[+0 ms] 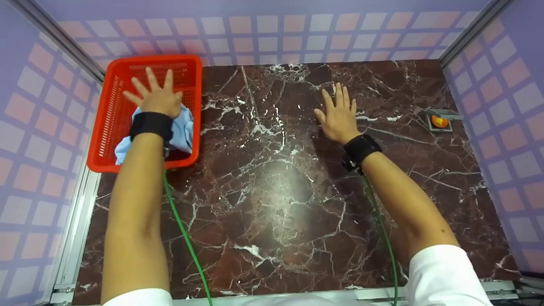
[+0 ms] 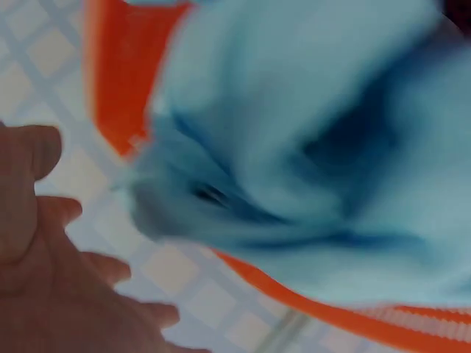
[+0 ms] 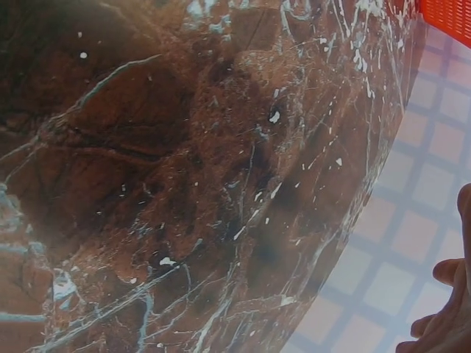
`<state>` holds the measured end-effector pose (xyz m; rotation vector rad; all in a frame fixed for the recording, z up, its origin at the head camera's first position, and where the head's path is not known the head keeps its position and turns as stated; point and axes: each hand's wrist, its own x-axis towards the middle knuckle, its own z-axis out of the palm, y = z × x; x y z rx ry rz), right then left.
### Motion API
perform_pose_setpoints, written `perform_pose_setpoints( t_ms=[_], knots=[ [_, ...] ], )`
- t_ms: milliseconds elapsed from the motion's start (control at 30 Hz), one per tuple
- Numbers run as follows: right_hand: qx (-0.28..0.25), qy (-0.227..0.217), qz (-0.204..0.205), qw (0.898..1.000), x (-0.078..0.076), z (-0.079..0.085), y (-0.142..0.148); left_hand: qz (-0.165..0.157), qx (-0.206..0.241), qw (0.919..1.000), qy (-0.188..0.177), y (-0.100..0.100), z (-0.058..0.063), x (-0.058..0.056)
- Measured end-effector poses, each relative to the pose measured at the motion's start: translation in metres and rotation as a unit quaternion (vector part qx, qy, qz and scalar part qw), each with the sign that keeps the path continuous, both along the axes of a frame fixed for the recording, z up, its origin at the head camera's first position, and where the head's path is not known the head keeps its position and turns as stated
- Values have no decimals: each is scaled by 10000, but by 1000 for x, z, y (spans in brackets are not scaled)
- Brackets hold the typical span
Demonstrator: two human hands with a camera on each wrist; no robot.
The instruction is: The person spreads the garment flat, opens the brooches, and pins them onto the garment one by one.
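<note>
A crumpled light-blue cloth (image 1: 183, 127) lies inside a red plastic basket (image 1: 196, 106) at the back left. Over the basket is my left hand (image 1: 159, 100), fingers spread wide and holding nothing. In the left wrist view the blue cloth (image 2: 309, 147) looks blurred and fills much of the picture, with the left hand (image 2: 81, 272) apart from it. To the right, above the dark marble tabletop (image 1: 263, 191), my right hand (image 1: 340, 119) has its fingers extended with nothing in them. Only part of the right hand (image 3: 449, 309) shows at the edge of the right wrist view.
A small grey-framed piece with an orange round part (image 1: 440, 122) sits near the table's right side. Checkered walls (image 1: 293, 34) enclose the back and sides. Green cables (image 1: 182, 229) trail from both black wristbands (image 1: 151, 126) toward the front edge.
</note>
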<state>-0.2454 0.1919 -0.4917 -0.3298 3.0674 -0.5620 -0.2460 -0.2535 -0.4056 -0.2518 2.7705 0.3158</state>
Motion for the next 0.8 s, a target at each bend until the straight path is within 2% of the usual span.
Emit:
perform_pose_setpoints(
  t_ms=[167, 367, 533, 800],
  knots=[
    [47, -74, -49, 9999, 2, -3, 5, 113, 534, 9968, -589, -21, 4, 13],
    [90, -183, -7, 9998, 5, -8, 11, 193, 954, 9930, -672, -34, -2, 27],
    [80, -278, -123, 9995, 8, -12, 19, 70, 815, 9945, -651, -29, -12, 27],
    [80, -246, -250, 9994, 13, -21, 27, -253, 532, 9918, -1133, -24, -22, 27]
  ],
)
